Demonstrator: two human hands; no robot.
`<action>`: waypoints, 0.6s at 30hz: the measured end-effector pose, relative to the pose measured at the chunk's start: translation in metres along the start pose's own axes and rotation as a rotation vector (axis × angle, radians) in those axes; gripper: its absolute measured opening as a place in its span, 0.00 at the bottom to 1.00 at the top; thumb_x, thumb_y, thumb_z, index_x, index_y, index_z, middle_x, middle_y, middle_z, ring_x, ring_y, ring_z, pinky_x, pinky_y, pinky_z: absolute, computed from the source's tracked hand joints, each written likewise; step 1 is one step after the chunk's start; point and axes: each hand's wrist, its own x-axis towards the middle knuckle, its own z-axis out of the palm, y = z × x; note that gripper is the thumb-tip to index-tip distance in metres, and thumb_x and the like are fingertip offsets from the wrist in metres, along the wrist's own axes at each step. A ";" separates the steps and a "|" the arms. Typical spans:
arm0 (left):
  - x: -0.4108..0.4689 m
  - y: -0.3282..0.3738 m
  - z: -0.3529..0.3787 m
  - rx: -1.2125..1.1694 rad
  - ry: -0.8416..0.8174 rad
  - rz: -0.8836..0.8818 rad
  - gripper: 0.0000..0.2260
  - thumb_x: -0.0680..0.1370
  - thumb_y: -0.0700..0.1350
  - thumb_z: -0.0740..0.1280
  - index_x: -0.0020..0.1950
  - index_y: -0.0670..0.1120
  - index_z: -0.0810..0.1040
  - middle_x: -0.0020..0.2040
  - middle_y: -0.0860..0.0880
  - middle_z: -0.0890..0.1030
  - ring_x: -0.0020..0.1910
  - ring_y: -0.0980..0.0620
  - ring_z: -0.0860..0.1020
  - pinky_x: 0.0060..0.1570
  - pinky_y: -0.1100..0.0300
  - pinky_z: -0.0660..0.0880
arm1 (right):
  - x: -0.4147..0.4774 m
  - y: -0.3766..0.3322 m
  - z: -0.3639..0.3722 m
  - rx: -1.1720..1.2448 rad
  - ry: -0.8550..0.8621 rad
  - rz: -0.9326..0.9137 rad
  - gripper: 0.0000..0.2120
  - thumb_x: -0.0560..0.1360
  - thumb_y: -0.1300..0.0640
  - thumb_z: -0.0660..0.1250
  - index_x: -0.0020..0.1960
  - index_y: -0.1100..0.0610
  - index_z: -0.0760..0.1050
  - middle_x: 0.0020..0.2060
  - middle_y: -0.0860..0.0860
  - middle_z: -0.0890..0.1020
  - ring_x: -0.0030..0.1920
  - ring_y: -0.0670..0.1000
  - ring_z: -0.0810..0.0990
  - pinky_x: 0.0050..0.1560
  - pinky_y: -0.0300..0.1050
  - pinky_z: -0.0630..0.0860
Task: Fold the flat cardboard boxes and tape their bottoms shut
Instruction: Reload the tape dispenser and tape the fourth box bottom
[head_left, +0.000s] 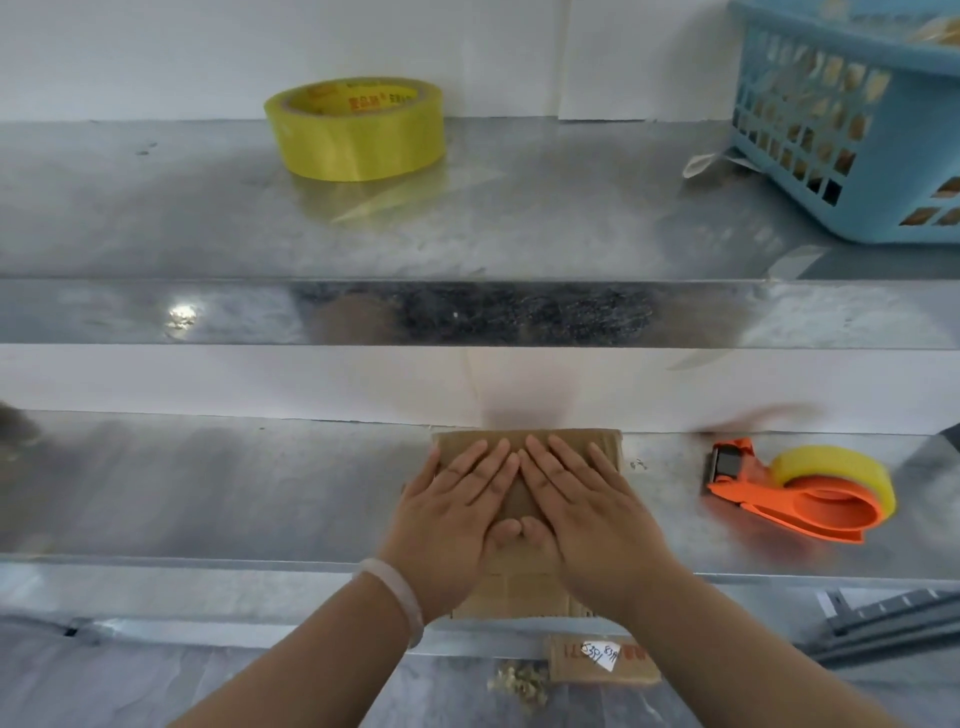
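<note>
- Left hand (457, 514) and right hand (587, 514): both flat, fingers straight, gripping nothing, index fingers touching.
- Cardboard box (519, 592): directly under both palms, pressed against the metal shelf (208, 483).
- Step, as judged: holding the bottom flaps shut; whether tape is on the seam cannot be told.
- Tape dispenser (800, 493): right of the right hand, well apart.
- Next move: left hand pins the flaps, right hand fetches the dispenser.
- Spare tape roll (358, 130): beyond the hands, on the upper shelf.

Count: 2 hands, left hand (447, 519) and right hand (587, 514); 1 cardboard box (515, 496). 1 loose tape roll (355, 129) far left, 1 tape dispenser (800, 493) right. 1 blue basket (841, 130) far right, 1 labelled cardboard piece (602, 660) near.
</note>
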 end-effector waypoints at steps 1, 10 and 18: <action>0.002 0.000 -0.001 0.015 -0.019 -0.012 0.29 0.83 0.61 0.41 0.75 0.48 0.67 0.75 0.50 0.68 0.75 0.52 0.63 0.71 0.47 0.55 | 0.003 0.000 -0.006 -0.007 -0.030 -0.004 0.35 0.82 0.39 0.35 0.74 0.56 0.67 0.74 0.51 0.68 0.74 0.50 0.65 0.72 0.51 0.55; 0.003 -0.001 0.000 -0.449 0.046 -0.371 0.31 0.82 0.61 0.42 0.80 0.46 0.40 0.79 0.52 0.34 0.79 0.53 0.40 0.74 0.63 0.39 | -0.004 0.028 -0.008 0.114 0.012 0.046 0.46 0.68 0.30 0.19 0.78 0.53 0.37 0.75 0.43 0.36 0.74 0.40 0.32 0.73 0.38 0.28; 0.010 -0.004 0.002 -1.005 0.141 -0.478 0.29 0.84 0.46 0.56 0.80 0.53 0.44 0.80 0.59 0.47 0.78 0.58 0.49 0.74 0.64 0.47 | 0.004 0.029 -0.009 0.445 0.065 0.270 0.29 0.84 0.48 0.49 0.80 0.52 0.41 0.78 0.42 0.41 0.75 0.38 0.37 0.72 0.35 0.35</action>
